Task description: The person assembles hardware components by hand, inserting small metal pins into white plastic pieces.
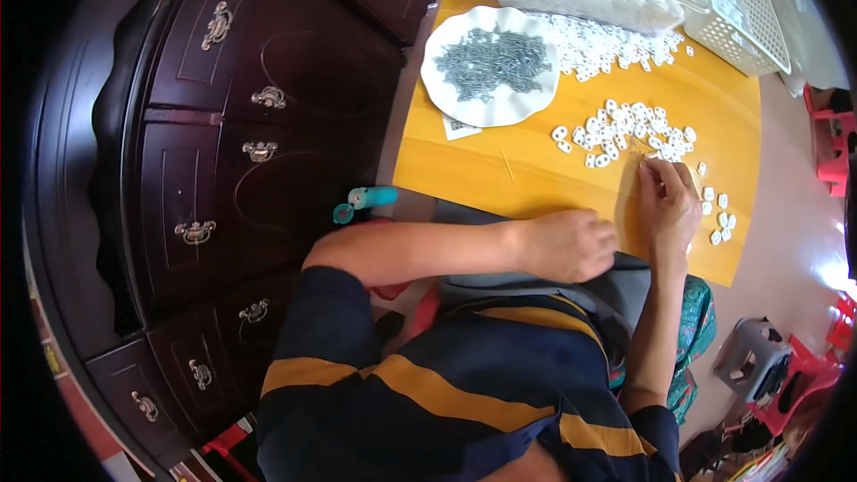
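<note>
In the head view, a person's right hand (669, 205) pinches narrowly at the near edge of loose white pieces (616, 132) lying at its 11 o'clock on a wooden table (446, 170), whether gripping one cannot be told; the left hand (569, 247), at its 8 o'clock, curls loosely, contents hidden. Much appears left: only a small white cluster (725, 225) sits apart at 3 o'clock, against a full clear bin (571, 0) at 11 and a plate (434, 45) of grey metallic bits (493, 62) at 10.

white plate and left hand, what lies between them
In the head view, a thin stick lies on the yellow tabletop between the white plate and left hand.
</note>
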Available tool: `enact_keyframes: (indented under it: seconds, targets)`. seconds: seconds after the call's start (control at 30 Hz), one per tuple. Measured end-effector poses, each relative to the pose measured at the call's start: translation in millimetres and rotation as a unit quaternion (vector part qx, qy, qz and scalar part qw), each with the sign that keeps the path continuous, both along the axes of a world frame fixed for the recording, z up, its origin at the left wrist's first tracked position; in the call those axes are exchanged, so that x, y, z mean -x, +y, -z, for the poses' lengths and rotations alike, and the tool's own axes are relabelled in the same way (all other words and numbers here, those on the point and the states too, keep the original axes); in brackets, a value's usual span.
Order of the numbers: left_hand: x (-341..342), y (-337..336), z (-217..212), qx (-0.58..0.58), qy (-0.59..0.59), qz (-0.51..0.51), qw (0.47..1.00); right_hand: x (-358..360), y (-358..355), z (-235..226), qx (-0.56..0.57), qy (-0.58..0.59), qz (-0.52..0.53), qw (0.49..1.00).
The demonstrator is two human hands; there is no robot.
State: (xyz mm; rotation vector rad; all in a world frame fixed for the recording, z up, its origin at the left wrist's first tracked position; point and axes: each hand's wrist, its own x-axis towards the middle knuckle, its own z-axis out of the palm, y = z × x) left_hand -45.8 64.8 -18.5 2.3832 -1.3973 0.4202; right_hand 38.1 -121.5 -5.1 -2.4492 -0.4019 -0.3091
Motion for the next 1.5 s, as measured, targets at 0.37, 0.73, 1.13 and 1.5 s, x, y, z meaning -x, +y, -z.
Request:
enact_keyframes:
  seconds: [0.37, 0.73, 1.13, 1.5]
  targets:
    - [8, -78, -22, -0.188, -0.035, 0.233, 0.954, -5, -3, 3, 0.053, -0.029, -0.015, 0.998]
    - [4, -99, -49, -0.131, -0.05, 0.393, 0.909, -8, -5, -13, 0.023, -0.071, -0.019, 0.997]
    - [-1, -84, -44, 0.219, 0.16, 0.15, 0.951, 34, -24, -25, -0.512, 0.294, -0.019, 0.807]
    - [2, -14, -25, 0.422, 0.438, -0.21, 0.765, 65, -37, 5, -0.555, 0.337, 0.014, 0.76]
